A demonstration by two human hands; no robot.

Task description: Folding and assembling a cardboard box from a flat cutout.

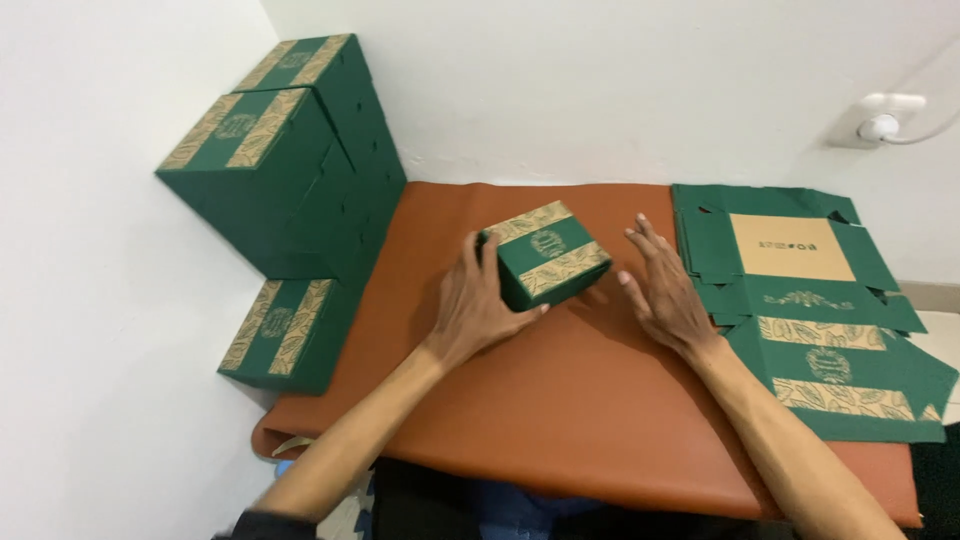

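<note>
A small folded green box [548, 254] with tan leaf-patterned bands rests tilted on the brown mat [560, 400]. My left hand [478, 305] grips its left side, thumb under the front edge and fingers along the side. My right hand [662, 285] hovers just right of the box with its fingers spread, palm down, not touching it.
A stack of flat unfolded green box blanks [815, 310] lies at the mat's right end. Several assembled green boxes [285, 160] are piled at the left against the wall, one more [285, 335] below them. A white wall socket [880, 120] is at upper right.
</note>
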